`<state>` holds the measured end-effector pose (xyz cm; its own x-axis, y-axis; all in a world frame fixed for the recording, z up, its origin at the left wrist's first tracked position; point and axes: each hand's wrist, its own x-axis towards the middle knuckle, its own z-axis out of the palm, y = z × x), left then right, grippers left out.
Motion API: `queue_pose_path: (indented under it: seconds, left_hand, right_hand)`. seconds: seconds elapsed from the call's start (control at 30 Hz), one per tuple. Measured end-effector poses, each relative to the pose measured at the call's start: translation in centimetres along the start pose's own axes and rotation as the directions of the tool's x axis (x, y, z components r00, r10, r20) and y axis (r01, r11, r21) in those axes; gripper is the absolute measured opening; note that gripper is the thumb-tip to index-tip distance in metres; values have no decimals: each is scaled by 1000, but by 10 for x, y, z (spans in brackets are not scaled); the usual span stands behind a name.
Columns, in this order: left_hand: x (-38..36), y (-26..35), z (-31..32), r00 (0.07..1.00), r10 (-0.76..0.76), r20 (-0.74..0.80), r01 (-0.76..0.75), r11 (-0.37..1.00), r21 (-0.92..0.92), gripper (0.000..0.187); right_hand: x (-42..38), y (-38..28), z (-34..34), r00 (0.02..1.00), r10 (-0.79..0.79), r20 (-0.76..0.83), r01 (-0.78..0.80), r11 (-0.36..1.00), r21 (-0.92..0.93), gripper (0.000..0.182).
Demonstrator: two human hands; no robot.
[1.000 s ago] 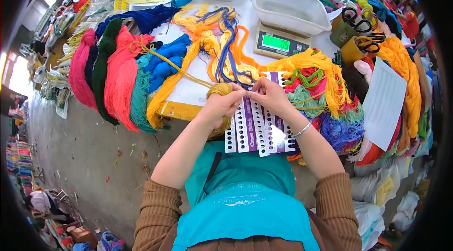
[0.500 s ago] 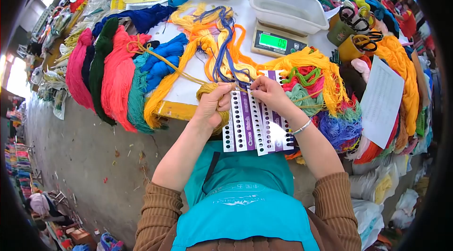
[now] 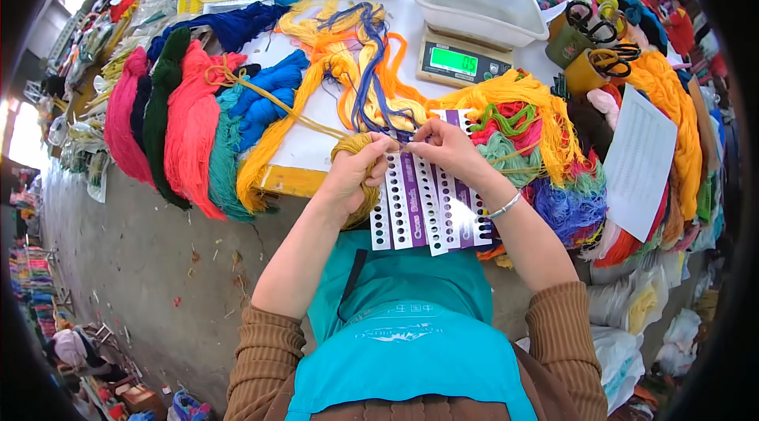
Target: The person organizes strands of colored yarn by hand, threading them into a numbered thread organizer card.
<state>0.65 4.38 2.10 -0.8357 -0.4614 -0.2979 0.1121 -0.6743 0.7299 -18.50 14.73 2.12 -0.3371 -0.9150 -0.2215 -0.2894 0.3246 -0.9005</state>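
At table edge: left hand (image 3: 352,176) closed around mustard yarn bundle (image 3: 360,176); right hand (image 3: 447,148) pinches strand over punched card (image 3: 427,207); yarn likely soft, light, best gripped mid-bundle

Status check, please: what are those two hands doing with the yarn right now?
Left hand shut on mustard yarn bundle. Right hand pinching a strand over the punched thread cards. Loose skeins crowd the table.

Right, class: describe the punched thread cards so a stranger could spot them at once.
Start at the digital scale with its green display. Come straight down to the table's near edge, under the hands. The thread cards are flat purple-and-white strips with rows of holes, unlike the loose yarn around them.
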Motion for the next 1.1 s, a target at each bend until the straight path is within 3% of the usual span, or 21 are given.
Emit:
queue_pose_path:
  seconds: [0.13, 0.2, 0.27, 0.33, 0.37, 0.47, 0.5, 0.6, 0.67, 0.7, 0.77, 0.8, 0.9, 0.97, 1.0, 1.07, 1.1]
  left_hand:
    - [4, -2, -3, 999, -19, 29, 24, 982, -190, 17]
    - [8, -9, -21, 981, -36, 190, 73, 979, -192, 19]
    - [3, -3, -2, 995, -66, 74, 75, 989, -126, 27]
    - [-2, 5, 12, 991, -126, 48, 124, 991, 48, 41]
    - [-3, 6, 20, 991, -130, 23, 121, 966, 227, 49]
    - [-1, 6, 32, 993, 34, 117, -104, 729, 676, 48]
    - [0, 13, 34, 996, -3, 93, -71, 630, 774, 44]
    - [15, -3, 28, 967, 243, 81, -209, 568, 796, 32]
    - [22, -1, 28, 943, 250, 218, -295, 328, 898, 21]
    - [23, -8, 29, 897, 359, 259, -348, 209, 914, 11]
    - [36, -32, 21, 888, 419, 191, -321, 266, 909, 11]
    - [33, -30, 27, 913, 394, 104, -257, 357, 898, 13]
    - [33, -24, 28, 901, 373, 221, -297, 159, 942, 16]
    - [33, -19, 30, 917, 373, 140, -251, 268, 930, 16]
    - [31, -10, 30, 968, 216, 124, -203, 395, 896, 18]
    - [44, -21, 16, 996, 89, -16, -65, 832, 550, 20]
    - [41, 0, 5, 963, -266, 43, 244, 928, 280, 26]
  right_hand:
    - [-1, -2, 1, 1000, -8, -10, 7, 998, -64, 36]
    - [-1, -3, 1, 1000, -3, -18, 2, 1000, -31, 36]
    - [2, 4, 3, 998, -46, -38, 43, 996, -76, 36]
    - [5, 8, 5, 994, -94, -59, 81, 979, -188, 39]
    - [2, 3, 5, 997, -52, -51, 43, 985, -170, 38]
    - [7, 16, 5, 996, -84, -30, 84, 996, -19, 34]
    - [5, 10, 5, 997, -73, -16, 74, 997, 26, 33]
    - [-1, -3, 1, 996, -1, 91, -21, 970, 240, 28]
    - [-3, -6, -5, 993, -6, 116, -19, 976, 218, 28]
    - [-1, -2, -6, 991, -21, 132, -10, 972, 234, 30]
    - [1, 6, -9, 990, -11, 142, -29, 961, 276, 33]
    - [1, 5, -6, 994, -22, 111, -18, 937, 350, 31]
    - [-5, -6, -5, 993, 10, 119, -52, 935, 352, 26]
    - [-2, 0, -7, 989, 32, 145, -81, 935, 346, 22]
    - [-5, -13, -5, 989, 51, 137, -88, 956, 278, 23]
    - [-4, -15, -7, 988, 42, 151, -79, 966, 248, 27]
    - [-4, -18, -6, 986, 59, 158, -94, 969, 228, 31]
